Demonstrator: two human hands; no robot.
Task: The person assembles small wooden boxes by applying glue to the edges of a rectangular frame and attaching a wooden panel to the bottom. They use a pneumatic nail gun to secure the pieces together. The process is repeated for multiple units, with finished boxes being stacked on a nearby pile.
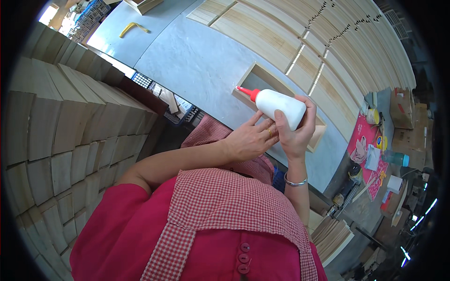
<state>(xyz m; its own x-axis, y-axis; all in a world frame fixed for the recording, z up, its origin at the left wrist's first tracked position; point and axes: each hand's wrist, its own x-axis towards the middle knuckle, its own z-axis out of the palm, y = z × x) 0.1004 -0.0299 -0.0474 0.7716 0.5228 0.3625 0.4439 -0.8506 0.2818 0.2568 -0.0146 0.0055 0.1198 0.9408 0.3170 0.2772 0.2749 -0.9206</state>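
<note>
A white squeeze bottle (282, 108) with a red nozzle is in my right hand (298, 130), whose thumb and fingers are wrapped round its base. The bottle tilts toward the left, its nozzle tip over the left end of an open wooden frame (257, 69) on the table. My left hand (251, 142) reaches in from the left at the near side of the frame, just below the bottle. Its fingers are stretched out and partly apart, with their tips partly hidden. Whether they touch the frame or the bottle I cannot tell.
Wooden panels (253, 35) cover the far right of the grey table (187, 61). Stacked wooden boards (44, 112) wall off my left. A yellow curved strip (133, 29) lies at the far left. On the right, a pink cloth (360, 133) carries tape rolls, and a bottle (396, 158) lies beside it.
</note>
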